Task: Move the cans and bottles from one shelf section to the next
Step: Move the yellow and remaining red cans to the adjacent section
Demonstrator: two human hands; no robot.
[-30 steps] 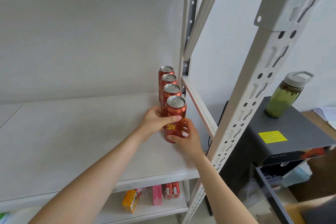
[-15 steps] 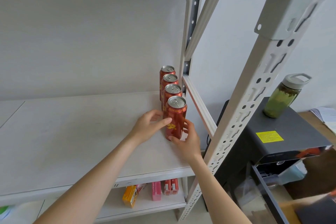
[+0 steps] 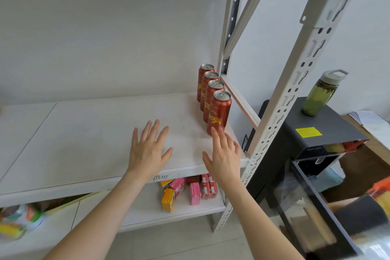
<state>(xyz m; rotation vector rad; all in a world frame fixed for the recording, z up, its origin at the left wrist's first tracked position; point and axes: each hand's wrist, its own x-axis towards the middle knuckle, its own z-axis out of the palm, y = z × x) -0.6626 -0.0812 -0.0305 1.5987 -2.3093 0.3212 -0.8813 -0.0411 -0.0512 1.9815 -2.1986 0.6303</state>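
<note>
Several red cans stand upright in a single row at the right end of the white shelf board point(image 3: 88, 133), running from the back wall toward me. The front can point(image 3: 219, 112) is nearest; the back can point(image 3: 205, 78) is partly hidden by the ones before it. My left hand point(image 3: 147, 150) hovers flat over the shelf, fingers spread, left of the row and holding nothing. My right hand point(image 3: 223, 154) is spread too, its fingertips close below the front can's base, apart from it or barely touching.
A white perforated upright post point(image 3: 280, 99) stands just right of the cans. Beyond it a green bottle point(image 3: 320, 93) sits on a dark cabinet point(image 3: 320, 139). The lower shelf holds small pink and orange cartons point(image 3: 190, 192).
Both hands have let go of the front can and drawn back toward me, opening flat. The can stays upright at the front of the row.
</note>
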